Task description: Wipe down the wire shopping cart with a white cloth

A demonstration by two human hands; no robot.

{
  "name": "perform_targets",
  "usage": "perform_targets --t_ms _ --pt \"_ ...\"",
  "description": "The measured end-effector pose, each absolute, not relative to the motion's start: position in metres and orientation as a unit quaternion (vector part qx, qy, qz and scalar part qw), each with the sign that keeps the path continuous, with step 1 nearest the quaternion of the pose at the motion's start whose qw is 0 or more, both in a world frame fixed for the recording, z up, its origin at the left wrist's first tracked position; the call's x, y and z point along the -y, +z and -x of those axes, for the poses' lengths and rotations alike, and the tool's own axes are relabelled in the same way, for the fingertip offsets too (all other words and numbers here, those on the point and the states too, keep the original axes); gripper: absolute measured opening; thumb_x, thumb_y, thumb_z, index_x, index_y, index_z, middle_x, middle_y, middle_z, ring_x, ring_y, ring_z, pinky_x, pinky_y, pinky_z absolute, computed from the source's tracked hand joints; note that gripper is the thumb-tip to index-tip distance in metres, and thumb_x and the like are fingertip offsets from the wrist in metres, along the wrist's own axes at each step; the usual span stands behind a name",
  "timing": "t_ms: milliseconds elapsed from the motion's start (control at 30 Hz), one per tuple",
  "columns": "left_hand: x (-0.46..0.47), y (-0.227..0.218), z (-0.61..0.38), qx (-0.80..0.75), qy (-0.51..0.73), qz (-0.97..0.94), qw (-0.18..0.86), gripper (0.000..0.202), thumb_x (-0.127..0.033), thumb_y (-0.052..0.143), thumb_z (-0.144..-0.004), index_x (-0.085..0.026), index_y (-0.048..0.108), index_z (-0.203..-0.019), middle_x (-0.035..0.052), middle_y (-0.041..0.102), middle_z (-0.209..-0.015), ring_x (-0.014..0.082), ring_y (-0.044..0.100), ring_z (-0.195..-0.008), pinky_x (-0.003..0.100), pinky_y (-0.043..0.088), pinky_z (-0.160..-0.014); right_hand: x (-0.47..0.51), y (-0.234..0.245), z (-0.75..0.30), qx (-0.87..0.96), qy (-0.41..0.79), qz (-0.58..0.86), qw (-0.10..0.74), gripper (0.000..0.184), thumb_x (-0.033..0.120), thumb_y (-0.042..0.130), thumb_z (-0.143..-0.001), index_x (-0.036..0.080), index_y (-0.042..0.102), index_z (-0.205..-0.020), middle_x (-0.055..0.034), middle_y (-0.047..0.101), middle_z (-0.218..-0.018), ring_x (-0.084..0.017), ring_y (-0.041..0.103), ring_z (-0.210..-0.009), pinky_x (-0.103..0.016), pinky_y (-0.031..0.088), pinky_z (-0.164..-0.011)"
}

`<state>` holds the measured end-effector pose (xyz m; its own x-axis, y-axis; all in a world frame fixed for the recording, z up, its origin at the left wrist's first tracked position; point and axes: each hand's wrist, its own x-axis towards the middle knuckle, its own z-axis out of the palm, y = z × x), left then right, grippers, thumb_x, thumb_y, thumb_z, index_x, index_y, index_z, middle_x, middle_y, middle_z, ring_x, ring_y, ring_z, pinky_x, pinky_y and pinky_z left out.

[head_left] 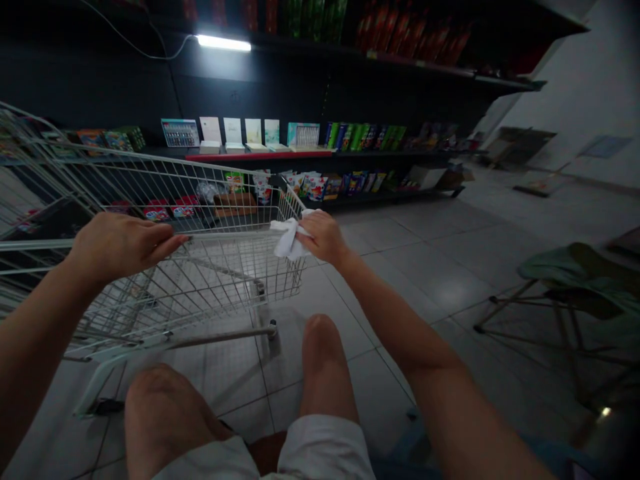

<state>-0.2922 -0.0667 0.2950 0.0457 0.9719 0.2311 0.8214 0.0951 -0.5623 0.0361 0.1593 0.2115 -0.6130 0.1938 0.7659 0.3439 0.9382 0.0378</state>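
My left hand lies across the top rail of a wire shopping cart, its fingers pointing right along the metal. My right hand is at the cart's far right corner, pressing a crumpled white cloth against the rail. The cart stands directly in front of my knees, and its lower frame and one wheel post show on the tiled floor. I can see through its mesh to the shelf goods behind.
Dark store shelves hold boxes, cards and packets along the back. A folding chair with green fabric stands to the right. Grey floor tiles stretch between the cart and chair, with boards leaning against the far wall.
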Motion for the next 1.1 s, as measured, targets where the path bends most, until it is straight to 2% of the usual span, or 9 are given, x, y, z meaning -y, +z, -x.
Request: perform_targets --t_ms 100,200,433,600,700,800,967,1033,1100 --pt "0.069 0.295 0.300 0.673 0.125 0.667 0.292 0.079 -0.065 0.005 -0.094 -0.022 0.071 -0.087 0.0083 0.074 -0.085 0.0248 0.066 -0.075 0.030 0.030 -0.057 -0.171 0.214 -0.024 0.921 -0.013 0.144 0.363 0.045 0.045 0.037 -0.096 0.018 0.058 -0.068 -0.0016 0.060 -0.066 -0.014 0.054 -0.067 -0.031 0.045 -0.082" --pt "0.067 0.295 0.304 0.666 0.117 0.674 0.296 0.080 -0.067 0.005 -0.094 -0.021 0.071 -0.086 0.0079 0.074 -0.085 0.0236 0.065 -0.076 0.029 0.026 -0.056 -0.174 0.219 -0.020 0.924 0.026 0.162 0.344 0.048 0.046 0.033 -0.098 0.019 0.053 -0.063 0.0010 0.053 -0.060 -0.012 0.050 -0.063 -0.028 0.044 -0.080" --pt "0.083 0.291 0.337 0.690 0.080 0.652 0.304 0.086 -0.066 0.001 -0.093 -0.022 0.075 -0.095 0.0079 0.076 -0.092 0.0231 0.065 -0.083 0.029 0.030 -0.062 -0.108 0.214 -0.011 0.919 -0.095 0.178 0.338 0.044 0.045 0.037 -0.099 0.015 0.066 -0.085 -0.0085 0.065 -0.079 -0.017 0.055 -0.077 -0.031 0.040 -0.077" --pt "0.110 0.285 0.375 0.741 -0.001 0.596 0.310 0.072 -0.062 0.013 -0.093 -0.019 0.071 -0.097 0.0085 0.075 -0.098 0.0250 0.063 -0.092 0.029 0.034 -0.068 -0.091 0.218 -0.007 0.945 -0.028 0.045 0.323 0.045 0.047 0.033 -0.100 0.015 0.065 -0.098 -0.0080 0.066 -0.086 -0.017 0.058 -0.084 -0.031 0.043 -0.079" --pt "0.117 0.286 0.380 0.765 0.003 0.570 0.301 0.067 -0.056 0.011 -0.094 -0.018 0.067 -0.093 0.0112 0.074 -0.099 0.0259 0.063 -0.094 0.030 0.034 -0.066 -0.106 0.220 0.002 0.929 0.068 0.072 0.355 0.048 0.048 0.027 -0.101 0.016 0.062 -0.091 -0.0061 0.064 -0.081 -0.014 0.059 -0.078 -0.027 0.045 -0.074" --pt "0.113 0.288 0.361 0.781 0.012 0.546 0.303 0.064 -0.049 0.008 -0.097 -0.017 0.063 -0.094 0.0129 0.071 -0.105 0.0259 0.063 -0.098 0.030 0.035 -0.064 -0.109 0.218 0.016 0.909 0.086 0.124 0.389 0.047 0.047 0.028 -0.101 0.016 0.060 -0.088 -0.0058 0.063 -0.078 -0.014 0.058 -0.074 -0.028 0.046 -0.070" --pt "0.087 0.283 0.288 0.689 -0.080 0.685 0.222 0.052 -0.043 0.020 -0.098 -0.013 0.061 -0.108 0.0149 0.068 -0.112 0.0232 0.061 -0.105 0.032 0.043 -0.092 -0.081 0.198 0.032 0.908 0.040 0.061 0.413 0.034 0.044 0.042 -0.097 0.018 0.064 -0.100 -0.0096 0.068 -0.098 -0.020 0.062 -0.100 -0.038 0.050 -0.091" --pt "0.074 0.281 0.255 0.639 -0.127 0.735 0.188 0.053 -0.044 0.020 -0.098 -0.012 0.061 -0.107 0.0148 0.069 -0.107 0.0241 0.062 -0.103 0.033 0.044 -0.093 -0.079 0.187 0.036 0.894 0.058 0.050 0.442 0.030 0.041 0.044 -0.096 0.020 0.063 -0.102 -0.0093 0.068 -0.106 -0.020 0.061 -0.110 -0.039 0.050 -0.099" --pt "0.061 0.279 0.227 0.623 -0.160 0.749 0.159 0.055 -0.047 0.018 -0.097 -0.014 0.061 -0.106 0.0129 0.070 -0.100 0.0236 0.064 -0.095 0.033 0.046 -0.085 -0.085 0.179 0.040 0.863 0.090 0.101 0.487 0.028 0.038 0.043 -0.095 0.020 0.063 -0.104 -0.0092 0.068 -0.106 -0.020 0.062 -0.109 -0.039 0.051 -0.097"
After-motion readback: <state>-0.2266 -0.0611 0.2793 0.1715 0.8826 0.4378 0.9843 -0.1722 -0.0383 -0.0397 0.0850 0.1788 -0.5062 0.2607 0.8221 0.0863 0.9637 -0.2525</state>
